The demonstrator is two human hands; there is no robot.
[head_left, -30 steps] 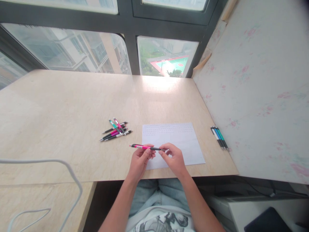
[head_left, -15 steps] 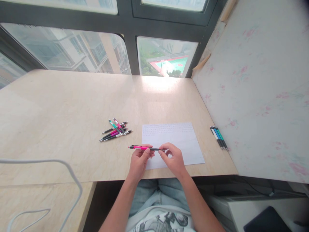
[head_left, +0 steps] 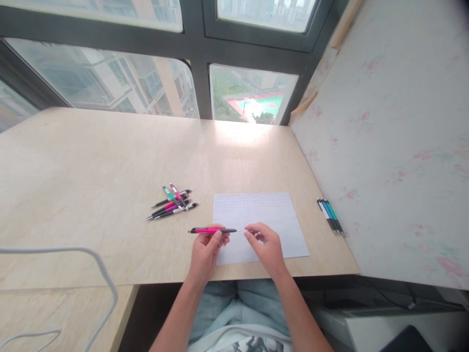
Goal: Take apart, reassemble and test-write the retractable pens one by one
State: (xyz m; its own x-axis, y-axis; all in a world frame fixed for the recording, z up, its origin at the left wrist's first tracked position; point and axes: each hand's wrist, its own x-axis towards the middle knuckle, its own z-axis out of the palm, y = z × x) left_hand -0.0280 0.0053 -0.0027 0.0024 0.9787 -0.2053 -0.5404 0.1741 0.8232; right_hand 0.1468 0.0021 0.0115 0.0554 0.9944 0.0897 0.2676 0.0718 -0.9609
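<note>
My left hand (head_left: 207, 249) pinches a pink and black pen (head_left: 210, 230) and keeps it level above the desk's near edge, tip pointing right. My right hand (head_left: 266, 244) is just right of the tip, a small gap away. Its thumb and fingers are pinched together, and I cannot make out whether anything is between them. Both hands hover over the lower left part of a white sheet of paper (head_left: 269, 215) with faint lines of writing along its top.
A loose pile of several pens (head_left: 170, 201) lies left of the paper. Three more pens (head_left: 330, 215) lie side by side by the right wall panel (head_left: 384, 146). A white wire frame (head_left: 98, 264) stands at the near left. Windows run behind the beige desk (head_left: 91, 161).
My right hand has come off the pen and drawn a little to the right, leaving the tip free. The left hand still holds the pen, now slightly lower in view.
</note>
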